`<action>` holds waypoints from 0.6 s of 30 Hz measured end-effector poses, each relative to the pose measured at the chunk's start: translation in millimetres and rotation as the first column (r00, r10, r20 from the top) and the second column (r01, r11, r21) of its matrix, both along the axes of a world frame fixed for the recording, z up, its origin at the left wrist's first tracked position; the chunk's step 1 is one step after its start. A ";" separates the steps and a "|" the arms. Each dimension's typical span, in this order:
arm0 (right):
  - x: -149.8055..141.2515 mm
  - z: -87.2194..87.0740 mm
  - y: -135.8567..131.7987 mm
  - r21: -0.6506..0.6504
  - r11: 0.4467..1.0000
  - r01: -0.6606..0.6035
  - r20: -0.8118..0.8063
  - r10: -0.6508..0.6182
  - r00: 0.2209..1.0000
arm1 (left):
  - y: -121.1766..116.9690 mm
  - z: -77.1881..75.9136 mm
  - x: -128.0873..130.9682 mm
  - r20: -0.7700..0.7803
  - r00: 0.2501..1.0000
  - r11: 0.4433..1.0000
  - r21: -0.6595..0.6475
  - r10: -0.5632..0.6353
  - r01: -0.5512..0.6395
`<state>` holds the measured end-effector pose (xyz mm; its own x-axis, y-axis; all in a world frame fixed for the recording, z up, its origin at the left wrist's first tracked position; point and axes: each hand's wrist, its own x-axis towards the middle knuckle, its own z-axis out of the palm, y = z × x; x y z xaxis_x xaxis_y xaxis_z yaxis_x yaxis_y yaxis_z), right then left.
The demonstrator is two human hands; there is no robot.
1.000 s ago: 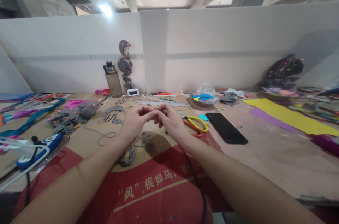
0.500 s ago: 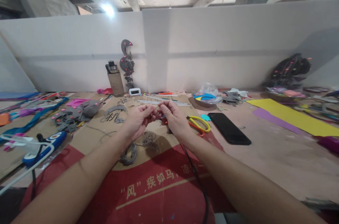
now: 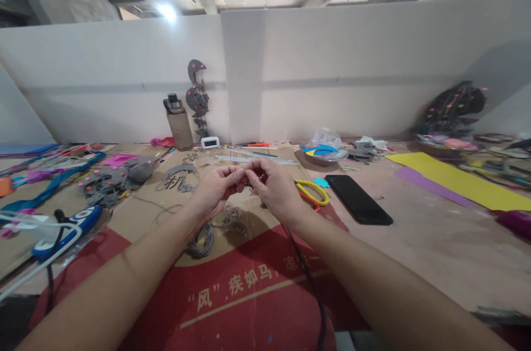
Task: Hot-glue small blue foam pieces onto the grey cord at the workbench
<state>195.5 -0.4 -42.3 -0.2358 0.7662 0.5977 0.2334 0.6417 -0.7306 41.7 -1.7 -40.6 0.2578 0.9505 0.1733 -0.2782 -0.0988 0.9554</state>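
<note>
Left hand [image 3: 219, 187] and right hand [image 3: 271, 185] meet at center of frame, fingers pinched closed; anything between fingertips too small to make out. Gray cord [image 3: 202, 242] lies coiled just below, partly hidden by left wrist. Yellow-handled tool [image 3: 317, 200], far end hidden, near black phone [image 3: 359, 200]. Purple object [image 3: 514, 223] cut off at right edge.

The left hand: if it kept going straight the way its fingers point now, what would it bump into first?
Most likely the fingertips of the right hand. They meet or nearly meet those of the left hand; from this one view I can't tell whether they actually touch.
</note>
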 end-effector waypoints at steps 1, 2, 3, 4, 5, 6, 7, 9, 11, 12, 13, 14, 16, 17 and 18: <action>0.4 0.4 0.2 0.024 1.000 0.011 0.019 -0.012 1.000 | 0.1 -0.2 -0.1 -0.005 1.000 1.000 -0.002 -0.004 0.004; 0.5 0.8 0.4 0.043 0.999 0.024 0.033 -0.025 0.999 | 0.3 -0.6 -0.2 -0.009 1.000 1.000 -0.003 -0.011 0.011; 0.4 1.0 0.7 0.052 0.998 0.032 0.044 -0.034 0.998 | 0.5 -1.1 -0.3 -0.010 1.000 1.000 -0.001 -0.020 0.020; 0.0 0.9 1.0 0.043 0.999 0.032 0.048 -0.034 0.998 | 0.7 -1.7 -0.2 -0.011 1.000 1.000 0.001 -0.029 0.029; -0.7 0.5 1.5 0.013 1.000 0.020 0.038 -0.020 0.999 | 0.9 -2.3 -0.2 -0.012 0.999 0.999 0.004 -0.038 0.038; -1.6 -0.1 2.1 -0.038 0.999 -0.006 0.011 0.006 1.000 | 1.0 -2.8 -0.1 -0.015 0.999 0.999 0.006 -0.044 0.044; -2.5 -0.8 2.9 -0.101 0.994 -0.044 -0.032 0.041 0.999 | 1.1 -3.1 0.0 -0.018 0.999 0.999 0.007 -0.048 0.048; -4.2 -2.3 4.7 -0.216 0.966 -0.139 -0.151 0.108 0.983 | 0.9 -2.6 0.2 -0.021 0.998 0.999 0.000 -0.051 0.051; -4.9 -3.2 5.9 -0.264 0.940 -0.216 -0.249 0.151 0.957 | 0.4 -1.1 0.2 -0.008 0.999 0.999 -0.022 -0.041 0.041; -4.8 -3.3 6.1 -0.265 0.934 -0.239 -0.270 0.167 0.948 | 0.1 -0.2 0.2 0.002 0.999 0.999 -0.034 -0.033 0.033; -4.4 -3.2 6.1 -0.256 0.933 -0.251 -0.272 0.180 0.945 | -0.1 0.7 0.0 0.010 1.000 0.999 -0.044 -0.026 0.026; -3.8 -2.8 5.7 -0.241 0.937 -0.252 -0.257 0.189 0.948 | -0.3 1.3 -0.3 0.017 1.000 0.998 -0.050 -0.022 0.023; -2.2 -1.5 4.2 -0.208 0.950 -0.233 -0.201 0.192 0.961 | -0.4 1.8 -1.0 0.023 0.999 0.998 -0.048 -0.033 0.035; -1.4 -0.6 3.4 -0.191 0.957 -0.220 -0.173 0.188 0.967 | -0.2 1.7 -1.6 0.022 0.999 0.998 -0.042 -0.043 0.044; -0.5 0.4 2.5 -0.173 0.964 -0.201 -0.143 0.178 0.974 | 0.0 1.5 -2.2 0.018 0.999 0.998 -0.036 -0.049 0.049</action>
